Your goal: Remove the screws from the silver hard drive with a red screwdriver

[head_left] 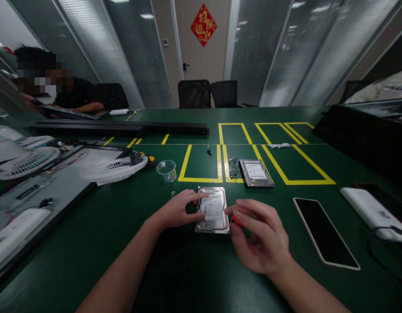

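A silver hard drive (214, 213) with a white label lies on the green table in front of me. My left hand (179, 208) rests on its left side, thumb and fingers apart over the label. At the drive's right edge, my right hand (261, 230) has its fingers curled round a small orange-red object (235, 221), mostly hidden by the fingers. Farther back and to the right lies a second hard drive (256, 173), beside a small clear item (233, 167). A clear plastic cup (167, 171) stands behind my left hand.
A phone (325, 230) and a white device (373, 213) lie at right. White fan parts (114, 169) and a large panel (51, 191) fill the left. Long black bars (122, 128) lie behind. A person (77, 93) sits at the far left.
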